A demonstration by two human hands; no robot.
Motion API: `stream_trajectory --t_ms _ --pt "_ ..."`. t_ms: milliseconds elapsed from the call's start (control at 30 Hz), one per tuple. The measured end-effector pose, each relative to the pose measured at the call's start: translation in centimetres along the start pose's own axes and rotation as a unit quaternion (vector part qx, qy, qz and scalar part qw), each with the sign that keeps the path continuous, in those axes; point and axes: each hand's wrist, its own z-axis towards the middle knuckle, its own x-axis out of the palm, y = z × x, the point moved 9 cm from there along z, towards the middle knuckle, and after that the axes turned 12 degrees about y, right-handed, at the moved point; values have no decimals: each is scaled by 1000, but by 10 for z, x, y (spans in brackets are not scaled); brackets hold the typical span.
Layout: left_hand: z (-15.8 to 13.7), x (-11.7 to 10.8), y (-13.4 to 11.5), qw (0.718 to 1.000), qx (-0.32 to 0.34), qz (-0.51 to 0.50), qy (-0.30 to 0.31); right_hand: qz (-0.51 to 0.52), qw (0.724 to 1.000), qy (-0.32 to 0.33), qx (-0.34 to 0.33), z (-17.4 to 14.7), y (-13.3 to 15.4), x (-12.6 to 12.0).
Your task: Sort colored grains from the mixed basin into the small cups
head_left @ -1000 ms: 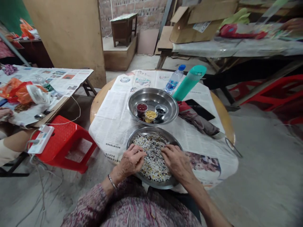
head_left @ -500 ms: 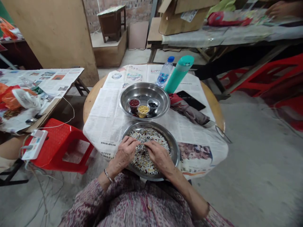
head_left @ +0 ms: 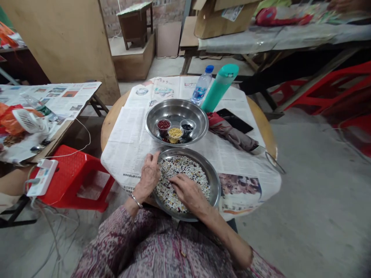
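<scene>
A steel basin [head_left: 213, 178] full of mixed white, dark and red beans [head_left: 187, 170] sits at the near edge of a round, newspaper-covered table [head_left: 130, 139]. My left hand [head_left: 149, 175] rests on the basin's left rim, fingers pointing away and touching the beans. My right hand [head_left: 188, 191] lies palm down on the beans in the middle of the basin, fingers stretched left. Beyond it a second steel basin [head_left: 199, 119] holds three small cups: red beans [head_left: 164, 124], yellow beans [head_left: 175, 132], black beans [head_left: 187, 127].
A water bottle [head_left: 202, 84], a teal flask [head_left: 219, 88], a dark phone [head_left: 234, 121] and a folded umbrella [head_left: 232, 135] lie at the table's far right. A red stool [head_left: 74, 175] and a power strip [head_left: 40, 177] stand left, beside another papered table [head_left: 58, 100].
My left hand has slid from the bean pile to the basin's left rim. My right hand has moved left and nearer over the beans. The view shifted slightly.
</scene>
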Motion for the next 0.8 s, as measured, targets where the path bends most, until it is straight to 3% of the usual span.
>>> stream_trajectory --t_ms 200,300,433,567,633,800 --pt "-1 3 6 1000 -6 -17 4 -80 991 52 -98 -3 36 14" --pt "-2 2 7 999 -6 -30 9 -84 993 25 -79 7 32 4" --pt "-4 6 10 998 16 -58 5 -67 997 -48 7 24 7 -20" --pt "-7 11 18 996 32 -82 -30 -104 990 -55 73 46 -5 -21" --pt "-7 14 25 995 16 -92 -41 -112 991 -40 67 54 0 -14" --pt "-4 17 33 993 -6 -112 -38 -80 996 12 -24 47 25 3"
